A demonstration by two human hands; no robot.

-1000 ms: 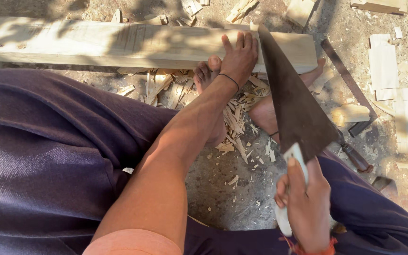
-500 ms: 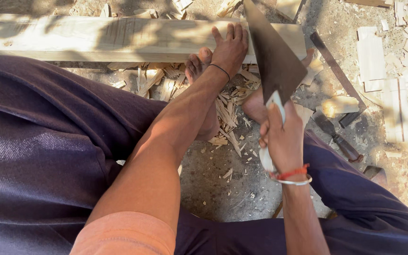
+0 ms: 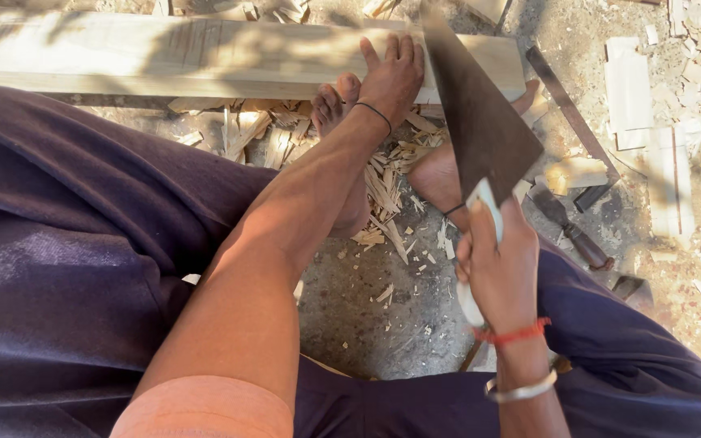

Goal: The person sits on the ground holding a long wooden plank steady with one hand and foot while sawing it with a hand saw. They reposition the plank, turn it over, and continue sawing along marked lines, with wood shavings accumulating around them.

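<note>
Sawing of a long pale plank (image 3: 204, 57) is judged to be the step in hand. The plank lies across the top of the view on dusty ground (image 3: 367, 324). It is pinned flat by the left hand (image 3: 391, 77), palm down with fingers spread over its near edge. A handsaw (image 3: 480, 122) with a broad dark blade is gripped by the right hand (image 3: 501, 272), fingers closed round its pale handle. The blade is seen running up and away, its tip over the plank close beside the left fingers; whether the teeth sit in a kerf cannot be told.

The next stroke is judged to call for a steady push along the same line, the plank held down firmly, the left fingers kept off the blade's path.

Count:
- planks being worked: one
- handsaws: one
- hands: two, both the person's own
- bare feet: two, one (image 3: 342, 154) under the left forearm, one (image 3: 440, 174) partly behind the blade
- dark metal bar (image 3: 569, 113) right of the saw: one
- chisel-like tool (image 3: 569, 227) on the ground: one
- wood shavings (image 3: 387, 182): too many to count
- pale offcuts (image 3: 634, 81) at right: several
</note>
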